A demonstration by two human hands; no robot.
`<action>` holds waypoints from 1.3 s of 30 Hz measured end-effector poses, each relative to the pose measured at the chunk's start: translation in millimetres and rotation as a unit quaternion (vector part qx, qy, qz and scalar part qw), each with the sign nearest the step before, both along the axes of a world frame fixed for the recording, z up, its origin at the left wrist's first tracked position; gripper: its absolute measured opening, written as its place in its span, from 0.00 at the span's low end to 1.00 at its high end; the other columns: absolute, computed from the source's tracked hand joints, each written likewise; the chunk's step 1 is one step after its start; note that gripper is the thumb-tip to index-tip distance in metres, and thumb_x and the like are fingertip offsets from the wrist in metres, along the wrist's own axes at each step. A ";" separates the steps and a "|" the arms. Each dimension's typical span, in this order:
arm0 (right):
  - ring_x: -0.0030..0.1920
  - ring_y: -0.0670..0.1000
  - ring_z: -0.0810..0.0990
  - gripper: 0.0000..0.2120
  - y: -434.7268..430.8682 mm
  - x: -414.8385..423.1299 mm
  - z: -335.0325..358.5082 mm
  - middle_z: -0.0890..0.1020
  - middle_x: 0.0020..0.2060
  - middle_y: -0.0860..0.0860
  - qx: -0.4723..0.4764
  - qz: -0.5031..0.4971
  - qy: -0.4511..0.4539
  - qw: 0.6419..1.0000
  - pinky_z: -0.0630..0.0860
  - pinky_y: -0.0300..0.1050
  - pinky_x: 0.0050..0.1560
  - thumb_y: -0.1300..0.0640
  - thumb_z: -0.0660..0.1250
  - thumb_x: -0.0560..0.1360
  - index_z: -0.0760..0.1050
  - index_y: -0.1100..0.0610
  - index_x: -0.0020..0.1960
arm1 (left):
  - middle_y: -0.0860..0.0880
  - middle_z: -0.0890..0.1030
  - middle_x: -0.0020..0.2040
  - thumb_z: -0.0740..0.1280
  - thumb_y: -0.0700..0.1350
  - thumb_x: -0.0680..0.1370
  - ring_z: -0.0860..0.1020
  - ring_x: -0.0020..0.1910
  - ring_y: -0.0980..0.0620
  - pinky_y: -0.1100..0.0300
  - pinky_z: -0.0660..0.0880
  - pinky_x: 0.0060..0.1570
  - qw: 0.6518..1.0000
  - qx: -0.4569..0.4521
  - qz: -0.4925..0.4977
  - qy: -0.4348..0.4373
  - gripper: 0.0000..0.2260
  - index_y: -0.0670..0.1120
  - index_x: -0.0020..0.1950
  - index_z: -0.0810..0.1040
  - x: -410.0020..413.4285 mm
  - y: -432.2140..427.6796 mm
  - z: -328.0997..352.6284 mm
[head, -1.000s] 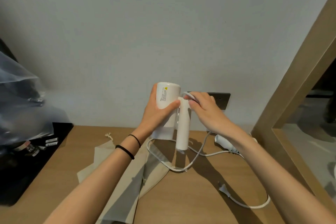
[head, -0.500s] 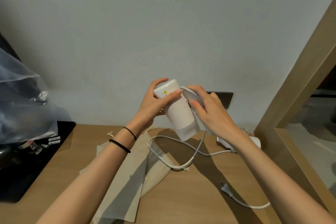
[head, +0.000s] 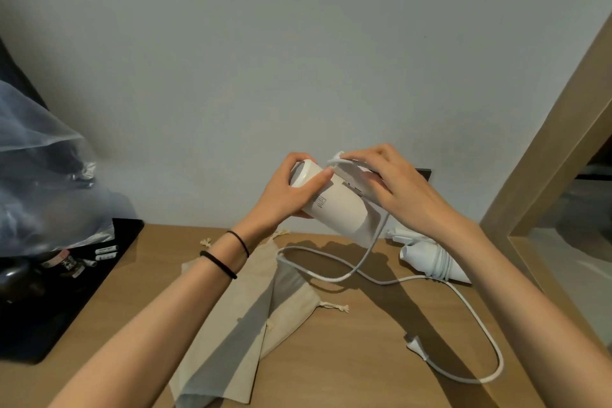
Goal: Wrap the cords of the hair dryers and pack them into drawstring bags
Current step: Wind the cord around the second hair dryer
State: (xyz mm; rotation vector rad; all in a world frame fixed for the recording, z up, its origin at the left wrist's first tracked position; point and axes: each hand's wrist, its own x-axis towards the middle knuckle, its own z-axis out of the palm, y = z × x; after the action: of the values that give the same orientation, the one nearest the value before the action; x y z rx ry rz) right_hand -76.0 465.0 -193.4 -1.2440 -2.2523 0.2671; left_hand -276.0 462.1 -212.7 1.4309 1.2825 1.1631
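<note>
I hold a white hair dryer tilted in the air above the wooden table. My left hand grips the upper end of its barrel. My right hand curls over the folded handle against the barrel and holds the cord there. Its white cord hangs down, loops over the table and ends in a plug. Beige drawstring bags lie flat below my left forearm. A second white hair dryer with its cord wound round it lies at the right.
A black tray with small toiletries sits at the left under a clear plastic bag. A wooden mirror frame rises at the right. A dark wall socket is behind my right hand.
The dryer's handle has been folded against the barrel, and the barrel has tilted from upright to slanted. My right hand moved over the handle. The camera view shifted slightly.
</note>
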 end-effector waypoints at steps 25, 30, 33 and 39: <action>0.54 0.42 0.78 0.16 -23.6 -50.5 -43.0 0.81 0.56 0.41 -0.058 0.066 0.014 0.996 0.73 0.32 0.50 0.51 0.55 0.82 0.74 0.49 0.66 | 0.45 0.75 0.53 0.71 0.54 0.73 0.80 0.47 0.47 0.46 0.82 0.39 0.958 -0.043 0.144 -0.246 0.21 0.50 0.61 0.70 -6.4 16.1 4.9; 0.38 0.44 0.76 0.14 -6.6 -40.2 -50.3 0.76 0.32 0.43 -0.160 0.068 0.037 0.984 0.75 0.45 0.43 0.47 0.53 0.82 0.78 0.45 0.56 | 0.42 0.76 0.55 0.71 0.46 0.73 0.80 0.48 0.43 0.45 0.81 0.40 0.949 -0.091 0.079 -0.292 0.15 0.49 0.57 0.72 -8.7 15.7 -0.3; 0.38 0.52 0.77 0.15 -1.0 -29.9 -54.5 0.77 0.30 0.47 -0.239 0.069 0.095 0.964 0.75 0.51 0.49 0.45 0.54 0.81 0.79 0.44 0.51 | 0.41 0.77 0.56 0.68 0.46 0.76 0.79 0.51 0.42 0.47 0.80 0.39 0.951 -0.094 0.041 -0.293 0.11 0.49 0.57 0.73 -10.6 17.4 -5.0; 0.58 0.49 0.77 0.10 6.0 -9.4 -49.0 0.81 0.54 0.48 -0.287 0.070 0.138 0.945 0.73 0.49 0.63 0.53 0.62 0.79 0.80 0.53 0.53 | 0.47 0.80 0.49 0.65 0.49 0.76 0.80 0.47 0.47 0.48 0.81 0.37 0.933 -0.136 -0.043 -0.331 0.09 0.49 0.56 0.75 -21.8 15.8 -7.5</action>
State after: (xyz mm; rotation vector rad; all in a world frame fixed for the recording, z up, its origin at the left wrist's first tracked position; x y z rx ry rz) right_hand -85.4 471.1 -242.5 -1.2171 -2.0795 1.1448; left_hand -297.7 477.9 -220.2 0.7754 0.8446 1.2088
